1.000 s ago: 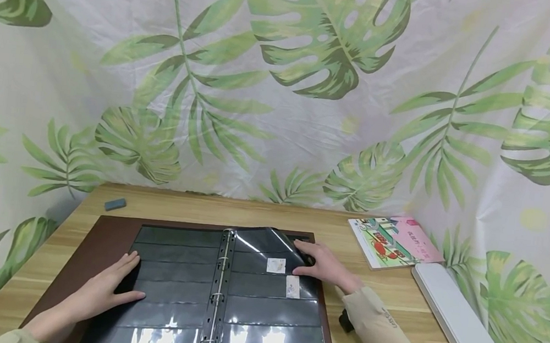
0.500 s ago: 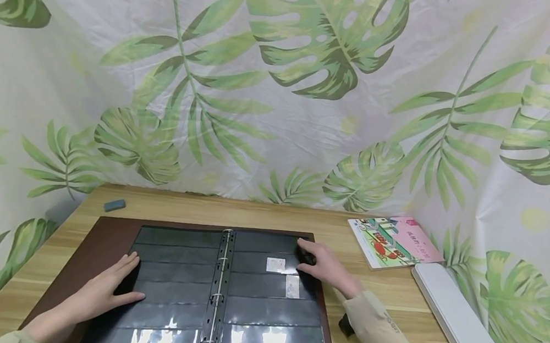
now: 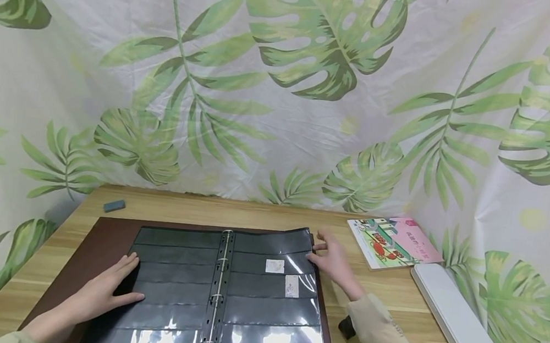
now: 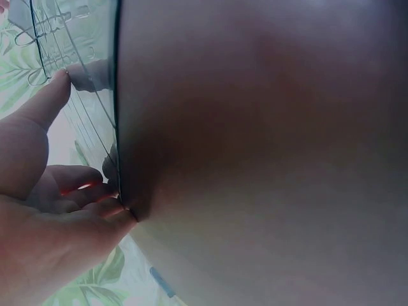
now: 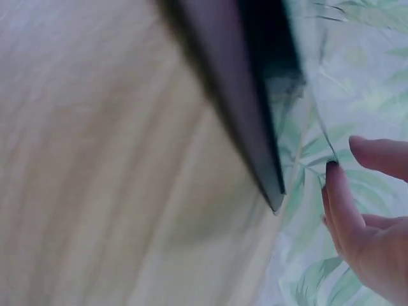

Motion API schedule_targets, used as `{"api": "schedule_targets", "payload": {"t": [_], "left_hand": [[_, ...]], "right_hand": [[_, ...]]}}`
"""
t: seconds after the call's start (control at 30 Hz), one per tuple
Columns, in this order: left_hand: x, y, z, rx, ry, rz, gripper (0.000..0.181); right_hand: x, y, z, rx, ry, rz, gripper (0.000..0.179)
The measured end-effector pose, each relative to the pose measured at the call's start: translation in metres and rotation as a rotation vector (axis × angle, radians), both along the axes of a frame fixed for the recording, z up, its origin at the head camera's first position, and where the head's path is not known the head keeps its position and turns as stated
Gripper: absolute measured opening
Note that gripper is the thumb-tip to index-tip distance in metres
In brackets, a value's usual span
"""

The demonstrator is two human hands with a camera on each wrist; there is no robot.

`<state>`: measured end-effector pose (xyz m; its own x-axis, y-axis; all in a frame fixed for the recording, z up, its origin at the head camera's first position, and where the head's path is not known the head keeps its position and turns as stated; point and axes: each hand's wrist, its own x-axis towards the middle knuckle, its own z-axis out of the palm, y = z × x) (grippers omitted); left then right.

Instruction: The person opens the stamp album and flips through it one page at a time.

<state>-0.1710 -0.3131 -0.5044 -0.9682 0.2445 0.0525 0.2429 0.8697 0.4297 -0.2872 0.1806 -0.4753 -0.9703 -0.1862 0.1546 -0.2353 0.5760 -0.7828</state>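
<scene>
A stamp album point(image 3: 271, 309) with black pocket pages and a ring binding point(image 3: 217, 296) lies spread on the wooden table. Two small stamps, one pale point(image 3: 274, 266) and one upright point(image 3: 292, 286), sit in pockets on its right page. My left hand point(image 3: 103, 290) rests on the left page's outer edge, thumb spread away from the fingers. At the right page's raised upper corner is my right hand point(image 3: 336, 260). In the right wrist view, a fingertip point(image 5: 333, 167) touches the thin page edge from below, while the thumb point(image 5: 379, 156) stands apart from it.
A blue-grey eraser-like block point(image 3: 114, 206) lies behind the album at left. To the right are a picture book point(image 3: 396, 243) and a white elongated case point(image 3: 452, 311). A small black object point(image 3: 346, 327) sits by the right sleeve. Leaf-patterned cloth hangs behind.
The right page was curled up at its top corner, then lay flatter; now that corner stands raised again. My right hand has shifted slightly right. The left hand stays put.
</scene>
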Motion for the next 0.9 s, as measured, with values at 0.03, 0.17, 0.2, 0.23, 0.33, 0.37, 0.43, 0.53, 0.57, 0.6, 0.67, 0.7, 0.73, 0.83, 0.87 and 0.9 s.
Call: {"api": "schedule_targets", "payload": {"t": [0.03, 0.17, 0.2, 0.23, 0.33, 0.37, 0.43, 0.53, 0.57, 0.6, 0.67, 0.7, 0.73, 0.83, 0.87, 0.9], "left_hand": [[0.000, 0.000, 0.000, -0.001, 0.000, 0.002, 0.091], [0.000, 0.001, 0.001, -0.006, -0.003, 0.003, 0.090], [0.000, 0.001, 0.001, -0.008, -0.006, 0.006, 0.090], [0.000, 0.001, 0.001, -0.010, -0.003, 0.006, 0.090], [0.001, 0.002, 0.002, -0.013, 0.003, 0.003, 0.089], [0.001, 0.002, 0.002, -0.014, 0.003, 0.004, 0.089], [0.001, 0.002, 0.002, -0.014, 0.003, 0.004, 0.089], [0.001, 0.002, 0.002, -0.011, 0.006, 0.001, 0.088], [0.001, 0.002, 0.002, -0.013, 0.005, 0.003, 0.089], [0.001, 0.002, 0.002, -0.011, 0.006, 0.001, 0.089], [0.001, 0.001, 0.001, -0.011, 0.010, -0.003, 0.089], [0.001, 0.001, 0.001, -0.013, 0.010, -0.004, 0.089], [0.001, 0.001, 0.001, -0.013, 0.009, -0.005, 0.089], [0.002, 0.000, 0.000, -0.008, 0.010, -0.011, 0.089], [0.002, 0.000, 0.000, -0.008, 0.011, -0.012, 0.089], [0.002, -0.001, 0.000, -0.007, 0.011, -0.013, 0.089]], "right_hand": [[0.000, 0.001, 0.001, -0.023, -0.040, 0.008, 0.065], [0.000, 0.008, 0.007, -0.093, -0.198, 0.055, 0.043], [0.000, 0.009, 0.008, -0.097, -0.230, 0.070, 0.036], [0.001, 0.011, 0.009, -0.091, -0.253, 0.090, 0.031], [0.003, 0.016, 0.011, -0.042, -0.298, 0.154, 0.023], [0.004, 0.017, 0.011, -0.028, -0.311, 0.177, 0.024], [0.005, 0.019, 0.011, -0.022, -0.341, 0.217, 0.025], [0.007, 0.022, 0.011, -0.050, -0.392, 0.249, 0.026], [0.007, 0.023, 0.012, -0.064, -0.402, 0.253, 0.026], [0.007, 0.024, 0.013, -0.080, -0.411, 0.254, 0.026], [0.008, 0.024, 0.016, -0.114, -0.423, 0.253, 0.025], [0.008, 0.023, 0.018, -0.133, -0.426, 0.248, 0.025], [0.008, 0.022, 0.020, -0.151, -0.429, 0.242, 0.025], [0.009, 0.020, 0.030, -0.212, -0.453, 0.215, 0.026], [0.010, 0.019, 0.033, -0.221, -0.460, 0.210, 0.026], [0.010, 0.018, 0.037, -0.228, -0.466, 0.211, 0.026]]}}
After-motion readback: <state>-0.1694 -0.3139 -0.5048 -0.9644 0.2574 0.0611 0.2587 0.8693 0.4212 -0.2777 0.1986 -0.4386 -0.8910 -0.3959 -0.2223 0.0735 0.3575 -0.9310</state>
